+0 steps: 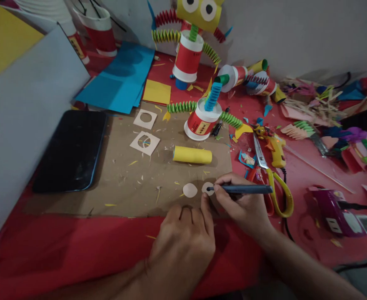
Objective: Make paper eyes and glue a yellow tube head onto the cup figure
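My right hand [244, 204] is closed around a black marker [245, 189]. The marker's tip rests on a small white paper circle [207, 189], where a black dot shows. My left hand [186, 233] lies palm down on the cardboard sheet [133, 179]; its index fingertip touches the lower edge of that circle, while the other fingers are bent. Just left of it lies a second, plain paper circle [190, 190]. Beyond the circles is a yellow paper tube [192, 155] on its side. Behind that stands a red and white paper cup [203, 118] with folded green paper arms and a blue folded strip on top.
A phone [71, 150] lies at left beside a leaning white board [30, 112]. Scissors [275, 187], a yellow glue gun [277, 151] and a purple power adapter [339, 212] are at right. Behind stand a cup figure with eyes [188, 60], blue paper [117, 79] and square cutouts [152, 146].
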`<move>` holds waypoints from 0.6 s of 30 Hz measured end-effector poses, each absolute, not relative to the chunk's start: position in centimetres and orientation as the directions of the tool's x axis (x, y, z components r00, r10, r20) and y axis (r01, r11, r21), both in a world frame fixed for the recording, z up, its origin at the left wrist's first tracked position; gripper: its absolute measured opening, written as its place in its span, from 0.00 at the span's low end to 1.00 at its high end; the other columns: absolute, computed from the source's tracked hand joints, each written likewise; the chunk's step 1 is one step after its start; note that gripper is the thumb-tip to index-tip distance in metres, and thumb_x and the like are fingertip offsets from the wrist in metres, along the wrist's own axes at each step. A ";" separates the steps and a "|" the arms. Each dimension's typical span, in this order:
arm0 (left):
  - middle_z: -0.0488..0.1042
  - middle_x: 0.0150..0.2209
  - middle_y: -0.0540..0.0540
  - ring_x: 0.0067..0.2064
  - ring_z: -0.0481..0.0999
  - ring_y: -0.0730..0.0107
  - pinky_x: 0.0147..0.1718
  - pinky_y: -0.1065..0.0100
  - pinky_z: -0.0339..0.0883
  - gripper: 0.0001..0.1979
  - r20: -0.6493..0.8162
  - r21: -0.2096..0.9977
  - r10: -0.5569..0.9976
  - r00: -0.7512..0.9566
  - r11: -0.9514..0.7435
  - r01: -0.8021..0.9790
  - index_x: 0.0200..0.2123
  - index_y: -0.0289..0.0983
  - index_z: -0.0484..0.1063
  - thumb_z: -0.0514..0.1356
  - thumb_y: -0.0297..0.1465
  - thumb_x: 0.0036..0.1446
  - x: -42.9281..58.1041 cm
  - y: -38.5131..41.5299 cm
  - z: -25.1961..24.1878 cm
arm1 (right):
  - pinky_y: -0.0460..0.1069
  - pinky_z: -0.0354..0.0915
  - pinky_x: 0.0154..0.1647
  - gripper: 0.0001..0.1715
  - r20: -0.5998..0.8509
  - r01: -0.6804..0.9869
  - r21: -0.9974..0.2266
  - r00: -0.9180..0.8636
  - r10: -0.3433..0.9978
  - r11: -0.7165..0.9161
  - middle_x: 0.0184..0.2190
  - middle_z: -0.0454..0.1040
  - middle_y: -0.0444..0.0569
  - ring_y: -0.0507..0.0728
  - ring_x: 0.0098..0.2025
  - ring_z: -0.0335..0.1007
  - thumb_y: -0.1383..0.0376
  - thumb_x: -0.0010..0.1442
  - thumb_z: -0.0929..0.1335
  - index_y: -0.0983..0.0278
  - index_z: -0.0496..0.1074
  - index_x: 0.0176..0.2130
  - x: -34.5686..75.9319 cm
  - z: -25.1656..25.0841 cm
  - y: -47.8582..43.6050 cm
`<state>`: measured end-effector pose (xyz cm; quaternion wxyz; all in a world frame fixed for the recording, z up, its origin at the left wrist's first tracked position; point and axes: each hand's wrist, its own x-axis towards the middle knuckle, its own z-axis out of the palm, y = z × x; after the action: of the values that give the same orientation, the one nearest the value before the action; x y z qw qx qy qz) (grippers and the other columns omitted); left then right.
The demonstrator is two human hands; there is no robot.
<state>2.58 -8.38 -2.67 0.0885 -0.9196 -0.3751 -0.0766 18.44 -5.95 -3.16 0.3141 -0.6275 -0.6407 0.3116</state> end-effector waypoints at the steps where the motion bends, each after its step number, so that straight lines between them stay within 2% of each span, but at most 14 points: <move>1: 0.68 0.19 0.48 0.21 0.66 0.71 0.21 0.67 0.57 0.17 0.205 -0.106 0.676 0.707 -0.703 0.703 0.46 0.26 0.72 0.56 0.24 0.52 2.6 -8.4 -2.7 | 0.43 0.61 0.23 0.03 0.005 0.605 -0.796 -0.019 1.000 0.016 0.23 0.68 0.42 0.49 0.23 0.63 0.67 0.55 0.66 0.64 0.68 0.29 18.5 -3.2 -6.0; 5: 0.67 0.20 0.49 0.21 0.66 0.71 0.21 0.67 0.57 0.17 0.192 -0.096 0.681 0.706 -0.703 0.704 0.47 0.27 0.71 0.55 0.24 0.53 2.5 -8.4 -2.7 | 0.44 0.59 0.21 0.05 0.005 0.585 -0.811 0.034 0.999 -0.016 0.21 0.65 0.41 0.48 0.22 0.60 0.67 0.56 0.65 0.63 0.67 0.28 18.6 -3.3 -6.2; 9: 0.67 0.20 0.49 0.21 0.66 0.71 0.21 0.67 0.57 0.18 0.179 -0.084 0.678 0.713 -0.711 0.698 0.48 0.27 0.71 0.55 0.24 0.53 2.5 -8.5 -2.7 | 0.44 0.58 0.21 0.03 0.079 0.593 -0.805 0.103 0.992 0.003 0.22 0.65 0.41 0.48 0.22 0.59 0.67 0.56 0.65 0.62 0.67 0.30 18.7 -3.4 -6.5; 14: 0.67 0.20 0.49 0.21 0.66 0.72 0.21 0.68 0.57 0.18 0.186 -0.097 0.678 0.712 -0.708 0.700 0.48 0.27 0.71 0.56 0.25 0.53 2.5 -8.5 -2.8 | 0.45 0.61 0.24 0.03 0.067 0.598 -0.800 0.027 0.997 0.037 0.24 0.68 0.43 0.50 0.25 0.63 0.67 0.56 0.65 0.62 0.68 0.30 18.8 -3.2 -6.4; 18: 0.67 0.19 0.49 0.20 0.66 0.71 0.20 0.67 0.57 0.18 0.190 -0.097 0.676 0.712 -0.709 0.698 0.46 0.27 0.72 0.57 0.25 0.52 2.5 -8.5 -2.8 | 0.44 0.59 0.21 0.03 0.010 0.568 -0.823 0.002 1.000 0.007 0.23 0.67 0.42 0.48 0.22 0.61 0.67 0.56 0.65 0.63 0.68 0.29 18.7 -3.1 -6.2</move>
<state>2.47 -8.46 -2.79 0.0812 -0.9218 -0.3726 -0.0703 18.67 -6.23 -3.11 0.3324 -0.6250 -0.6271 0.3252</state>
